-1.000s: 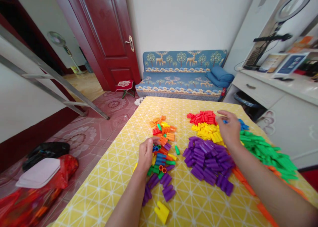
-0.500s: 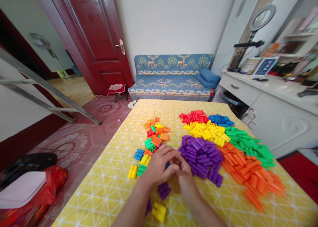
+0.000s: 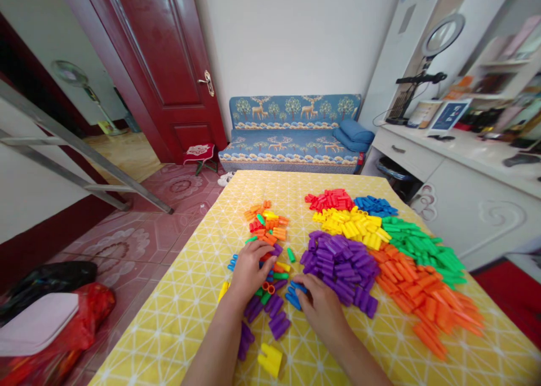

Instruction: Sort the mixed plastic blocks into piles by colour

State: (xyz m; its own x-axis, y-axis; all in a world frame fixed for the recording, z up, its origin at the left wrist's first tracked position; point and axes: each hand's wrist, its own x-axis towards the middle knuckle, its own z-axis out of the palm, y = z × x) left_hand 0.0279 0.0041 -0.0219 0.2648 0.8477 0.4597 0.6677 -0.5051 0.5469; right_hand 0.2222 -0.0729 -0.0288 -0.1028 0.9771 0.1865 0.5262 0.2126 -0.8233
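My left hand [image 3: 252,267] rests over the mixed pile of plastic pieces at the centre-left, fingers bent downward; what its fingertips touch is partly hidden. To the right, my right hand [image 3: 320,298] has its fingers on blue pieces [image 3: 293,297] lying on the table. Purple pieces [image 3: 276,315] and an orange-red piece [image 3: 269,288] lie between the hands. A yellow piece [image 3: 270,360] sits closer to me. Beside my right hand is the large purple heap [image 3: 340,265].
Sorted heaps of red [image 3: 330,199], yellow [image 3: 355,223], blue [image 3: 376,205], green [image 3: 422,248] and orange [image 3: 426,296] pieces cover the right of the yellow-clothed table [image 3: 177,329]. Beyond the table stands a blue sofa [image 3: 287,143].
My hands have moved apart. The left went leftward over the mixed pile, and the right now has blue pieces at its fingers on the table. More of the pieces between them show.
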